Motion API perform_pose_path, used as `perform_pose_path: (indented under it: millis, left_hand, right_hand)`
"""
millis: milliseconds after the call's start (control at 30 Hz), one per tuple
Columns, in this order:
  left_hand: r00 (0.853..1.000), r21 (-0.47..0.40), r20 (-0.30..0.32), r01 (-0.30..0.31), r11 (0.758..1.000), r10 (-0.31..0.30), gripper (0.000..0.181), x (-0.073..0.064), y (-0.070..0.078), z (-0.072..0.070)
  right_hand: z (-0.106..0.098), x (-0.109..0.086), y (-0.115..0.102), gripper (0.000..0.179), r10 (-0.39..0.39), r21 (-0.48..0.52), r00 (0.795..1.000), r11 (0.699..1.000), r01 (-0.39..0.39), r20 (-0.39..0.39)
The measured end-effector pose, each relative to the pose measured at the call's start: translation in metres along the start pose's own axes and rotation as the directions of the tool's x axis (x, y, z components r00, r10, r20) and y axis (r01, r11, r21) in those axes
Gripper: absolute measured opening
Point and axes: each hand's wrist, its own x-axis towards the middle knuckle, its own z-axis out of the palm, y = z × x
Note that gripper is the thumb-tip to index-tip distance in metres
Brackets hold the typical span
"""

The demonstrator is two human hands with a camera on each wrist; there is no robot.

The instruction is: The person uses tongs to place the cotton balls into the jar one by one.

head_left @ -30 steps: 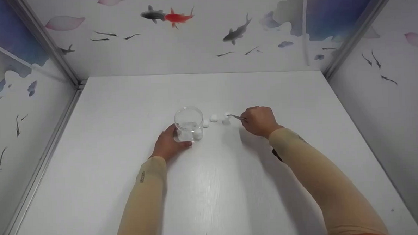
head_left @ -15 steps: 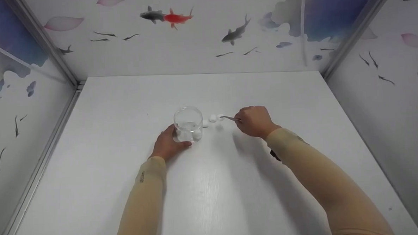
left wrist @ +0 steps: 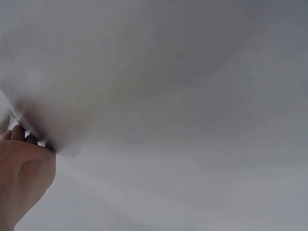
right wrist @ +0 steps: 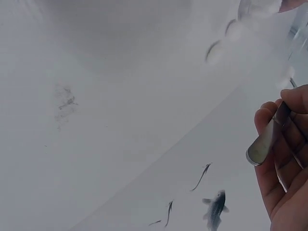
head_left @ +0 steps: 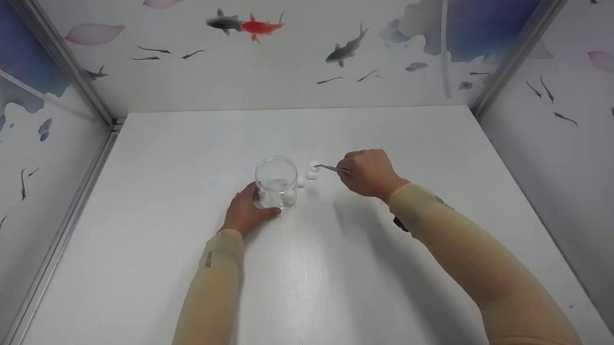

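A clear round jar (head_left: 277,181) stands upright on the white table, with a white cotton ball (head_left: 289,197) visible inside through its wall. My left hand (head_left: 246,211) holds the jar low down, thumb at the front and fingers round the left side. In my right hand (head_left: 369,174) are metal tweezers (head_left: 330,168), pointing left toward the jar. At their tips is another cotton ball (head_left: 314,165), raised over the table. The right wrist view shows the broad end of the tweezers (right wrist: 261,147) sticking out between thumb and fingers.
Loose cotton balls (head_left: 312,175) lie on the table just right of the jar. White panels printed with fish (head_left: 346,49) rise behind the table (head_left: 181,141) and along both sides.
The right hand has moved left and slightly up, bringing the cotton ball in the tweezers nearer the jar. The left hand and jar stay in place.
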Motion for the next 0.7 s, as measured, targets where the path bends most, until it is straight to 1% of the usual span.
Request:
perform_pose_path:
  millis: [100, 267, 500, 700]
  left_hand:
    - [1.000, 0.004, -0.004, 0.004, 1.000, -0.004, 0.102, -0.001, 0.001, -0.001]
    - [1.000, 0.011, -0.008, 0.005, 1.000, -0.005, 0.102, -0.003, 0.002, -0.001]
    - [1.000, 0.009, -0.019, 0.012, 1.000, -0.011, 0.103, -0.002, 0.000, 0.003]
    - [1.000, 0.008, -0.024, -0.002, 1.000, 0.002, 0.104, 0.001, -0.002, 0.003]
  right_hand:
    - [-0.003, 0.006, -0.004, 0.013, -0.009, 0.002, 1.000, 1.000, 0.009, -0.016]
    - [-0.006, 0.016, -0.014, 0.013, -0.016, 0.005, 1.000, 1.000, 0.016, -0.022]
    - [-0.002, 0.026, -0.026, 0.015, -0.051, 0.021, 0.998, 0.998, 0.052, -0.026]
    - [0.000, 0.031, -0.033, 0.015, -0.053, 0.034, 0.998, 0.998, 0.053, -0.019]
